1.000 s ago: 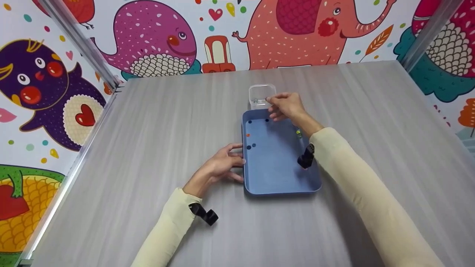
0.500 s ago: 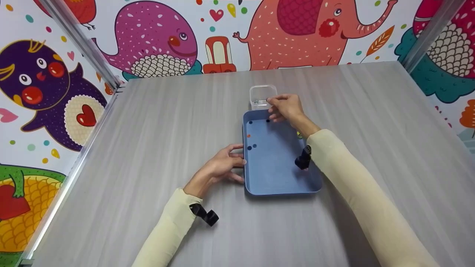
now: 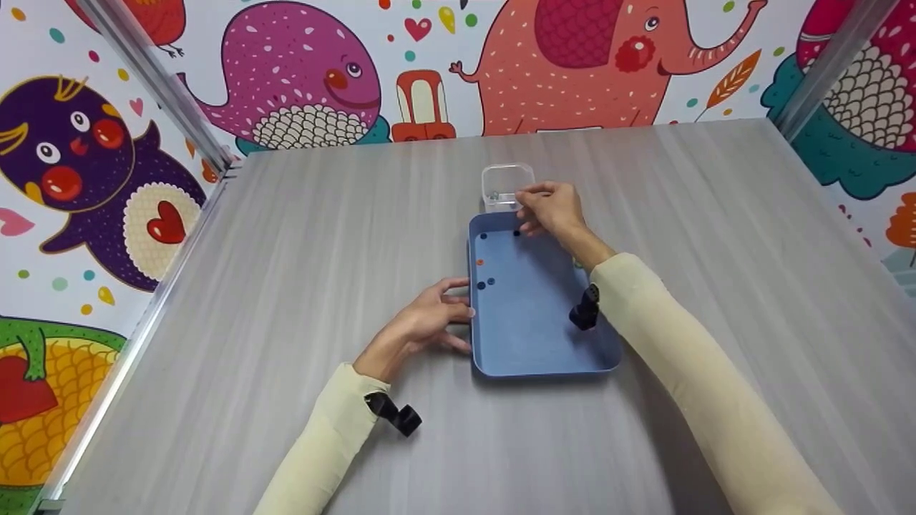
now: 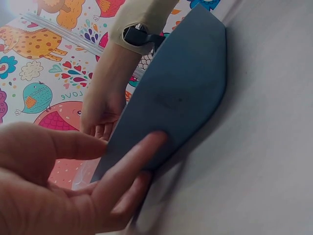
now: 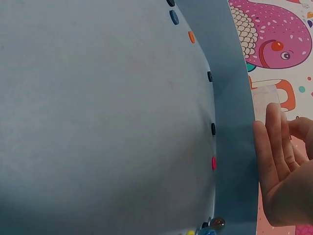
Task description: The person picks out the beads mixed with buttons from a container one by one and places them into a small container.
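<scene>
A blue rectangular tray (image 3: 537, 336) lies on the table, with several small round button-like discs (image 3: 481, 285) inside it. My left hand (image 3: 428, 315) rests against its left side, fingers straight along the outer wall (image 4: 181, 73) and thumb at the rim. Beyond the tray's far end stands a small clear plastic box (image 3: 508, 167) with a few tiny things in its bottom. My right hand (image 3: 554, 207) is at that box's right rim, thumb and forefinger close together and the other fingers extended. I cannot tell whether anything is between those fingertips.
Shiny beads or marbles (image 5: 210, 231) lie in the tray along its right side, partly covered by the right forearm in the head view. An orange disc (image 3: 479, 262) is near the left wall. Patterned panels (image 3: 429, 71) with metal posts enclose the table's back and sides.
My right hand stays at the clear box, while its forearm shifts slightly left and covers more of the bright beads in the tray. My left hand has not moved.
</scene>
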`<state>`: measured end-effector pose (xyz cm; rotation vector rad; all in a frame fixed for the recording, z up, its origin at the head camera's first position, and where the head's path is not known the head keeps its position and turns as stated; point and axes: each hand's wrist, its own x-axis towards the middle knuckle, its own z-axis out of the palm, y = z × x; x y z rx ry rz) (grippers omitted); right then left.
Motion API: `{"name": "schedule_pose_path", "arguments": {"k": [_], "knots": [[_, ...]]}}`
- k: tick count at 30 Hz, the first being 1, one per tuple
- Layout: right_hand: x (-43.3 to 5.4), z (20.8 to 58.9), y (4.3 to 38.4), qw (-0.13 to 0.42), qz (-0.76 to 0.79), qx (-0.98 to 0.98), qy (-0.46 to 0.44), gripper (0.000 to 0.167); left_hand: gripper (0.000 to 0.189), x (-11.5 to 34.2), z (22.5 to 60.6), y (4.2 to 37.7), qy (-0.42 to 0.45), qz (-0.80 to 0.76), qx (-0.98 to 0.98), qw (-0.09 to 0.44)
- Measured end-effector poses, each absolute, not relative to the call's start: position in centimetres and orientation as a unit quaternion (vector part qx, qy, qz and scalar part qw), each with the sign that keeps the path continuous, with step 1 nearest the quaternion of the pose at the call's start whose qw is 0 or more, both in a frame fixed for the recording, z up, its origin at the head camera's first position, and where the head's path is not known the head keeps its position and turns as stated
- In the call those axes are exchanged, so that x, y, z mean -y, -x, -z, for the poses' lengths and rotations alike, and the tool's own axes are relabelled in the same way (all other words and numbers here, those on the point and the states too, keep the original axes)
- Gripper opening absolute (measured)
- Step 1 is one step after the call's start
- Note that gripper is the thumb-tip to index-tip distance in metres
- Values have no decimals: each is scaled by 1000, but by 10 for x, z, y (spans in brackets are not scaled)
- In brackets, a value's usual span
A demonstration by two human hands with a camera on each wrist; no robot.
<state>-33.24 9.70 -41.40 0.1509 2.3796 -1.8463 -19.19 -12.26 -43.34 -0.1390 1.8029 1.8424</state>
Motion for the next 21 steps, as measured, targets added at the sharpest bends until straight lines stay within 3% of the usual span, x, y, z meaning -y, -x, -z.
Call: {"name": "schedule_pose_path", "arguments": {"k": [21], "knots": [[-101,399,320,33,572,-820,-8,36,64,122,433,191,52,-685,-674,273]]}}
